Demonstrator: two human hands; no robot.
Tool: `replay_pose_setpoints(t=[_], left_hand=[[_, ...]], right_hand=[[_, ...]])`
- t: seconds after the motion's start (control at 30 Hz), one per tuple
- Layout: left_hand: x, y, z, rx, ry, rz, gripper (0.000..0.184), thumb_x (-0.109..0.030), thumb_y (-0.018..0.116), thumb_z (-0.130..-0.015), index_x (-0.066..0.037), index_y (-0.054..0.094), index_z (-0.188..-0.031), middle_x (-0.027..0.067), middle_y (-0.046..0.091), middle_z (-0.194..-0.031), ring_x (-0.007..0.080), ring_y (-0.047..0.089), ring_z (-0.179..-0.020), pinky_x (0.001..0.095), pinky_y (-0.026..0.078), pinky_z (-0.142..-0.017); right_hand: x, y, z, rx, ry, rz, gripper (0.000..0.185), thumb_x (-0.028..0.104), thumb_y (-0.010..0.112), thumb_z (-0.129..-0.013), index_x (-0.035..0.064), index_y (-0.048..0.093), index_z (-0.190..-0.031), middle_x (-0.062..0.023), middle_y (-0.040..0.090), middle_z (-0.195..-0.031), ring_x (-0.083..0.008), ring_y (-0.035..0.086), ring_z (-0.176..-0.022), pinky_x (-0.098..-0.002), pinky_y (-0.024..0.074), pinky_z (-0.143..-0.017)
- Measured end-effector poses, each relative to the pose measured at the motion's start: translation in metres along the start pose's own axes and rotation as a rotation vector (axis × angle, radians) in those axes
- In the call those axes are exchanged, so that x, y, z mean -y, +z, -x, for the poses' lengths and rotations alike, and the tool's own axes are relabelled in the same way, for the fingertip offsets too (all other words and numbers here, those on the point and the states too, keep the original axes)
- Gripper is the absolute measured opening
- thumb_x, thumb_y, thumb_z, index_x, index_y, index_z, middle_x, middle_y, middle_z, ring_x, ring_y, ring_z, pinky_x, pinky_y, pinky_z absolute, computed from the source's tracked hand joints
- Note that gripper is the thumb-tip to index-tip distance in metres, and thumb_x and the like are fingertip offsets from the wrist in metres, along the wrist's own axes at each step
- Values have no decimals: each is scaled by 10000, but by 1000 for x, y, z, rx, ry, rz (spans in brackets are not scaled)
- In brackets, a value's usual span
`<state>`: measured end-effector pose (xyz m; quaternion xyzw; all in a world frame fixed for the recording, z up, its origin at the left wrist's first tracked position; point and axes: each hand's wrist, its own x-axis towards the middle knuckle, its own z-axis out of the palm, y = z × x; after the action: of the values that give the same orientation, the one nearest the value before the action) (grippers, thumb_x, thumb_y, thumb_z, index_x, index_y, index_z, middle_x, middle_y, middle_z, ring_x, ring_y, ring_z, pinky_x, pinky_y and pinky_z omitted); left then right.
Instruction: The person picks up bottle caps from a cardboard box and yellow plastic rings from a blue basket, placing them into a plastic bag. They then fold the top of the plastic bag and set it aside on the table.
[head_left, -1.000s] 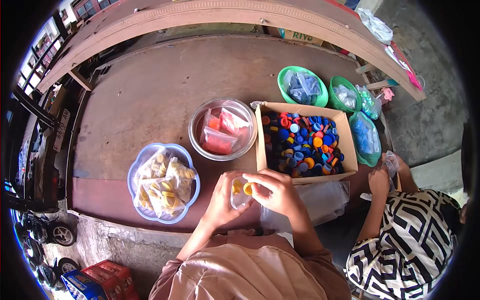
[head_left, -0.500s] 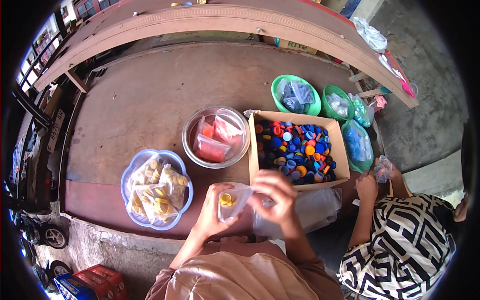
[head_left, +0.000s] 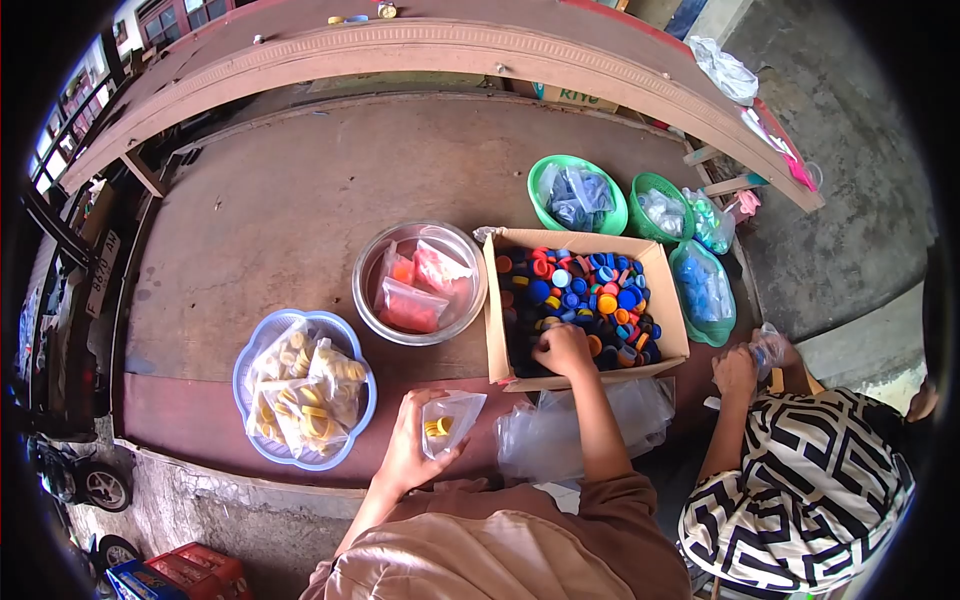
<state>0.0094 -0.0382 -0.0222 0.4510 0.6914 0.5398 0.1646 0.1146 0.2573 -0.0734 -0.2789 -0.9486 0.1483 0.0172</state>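
Observation:
My left hand (head_left: 408, 445) grips a clear plastic bag (head_left: 462, 412), its mouth turned up and to the right. Several yellow bottle caps (head_left: 438, 427) lie inside it. Over the lower left part of a cardboard box (head_left: 590, 240), my right hand (head_left: 565, 350) reaches in with its fingers curled down among loose bottle caps (head_left: 607, 303). The caps are blue, red, orange, yellow and white. Whatever the right fingertips hold is hidden. A pile of clear plastic bags (head_left: 590, 430) lies below the right forearm, in front of the box.
Left stands a blue basket (head_left: 240, 385) of bagged yellow caps. A metal bowl (head_left: 362, 290) holds red-filled bags. Green baskets (head_left: 533, 190) with blue and pale bags stand behind and right of the box. Another person's hands (head_left: 738, 372) hold a clear bag at the right.
My right hand has moved from beside the held bag up into the box of caps. My left hand keeps the bag, now slightly lower in view. The whole view has shifted a little.

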Motion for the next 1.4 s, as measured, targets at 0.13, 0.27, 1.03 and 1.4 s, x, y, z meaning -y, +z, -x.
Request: replay_pose_setpoints(t=[0.13,0.27,1.03,1.4], left_hand=[[1,3,-1,0,0,-15,633,-118,758,-626,-15,416,-1148,191,510,-1101,364,504,-1005,429,419,-870],[10,11,-4,32,20,-64,655,-127,764,-642,-11,402,-1174,185,497,-1108,338,530,-1017,409,434,-869],[2,9,-1,81,-59,-45,651,-109,763,-640,-8,395,-1168,200,512,-1072,381,515,-983,433,435,-852],[9,12,0,82,-124,-15,656,-109,757,-637,-1,395,-1172,201,504,-1086,379,509,-1013,430,427,-872]], right_hand=[[-12,-7,15,-311,97,-599,154,167,690,-751,18,676,-788,-90,613,-762,-179,606,-677,-285,464,-606],[25,-24,45,-390,199,-1223,171,171,600,-865,19,616,-943,10,555,-829,-91,535,-771,-229,412,-693],[-11,-4,3,-167,16,190,231,187,753,-598,137,688,-814,-81,586,-858,-264,566,-875,-424,431,-780],[-15,-10,2,-632,88,-492,339,156,788,-606,68,615,-883,-77,593,-855,-255,581,-841,-379,452,-753]])
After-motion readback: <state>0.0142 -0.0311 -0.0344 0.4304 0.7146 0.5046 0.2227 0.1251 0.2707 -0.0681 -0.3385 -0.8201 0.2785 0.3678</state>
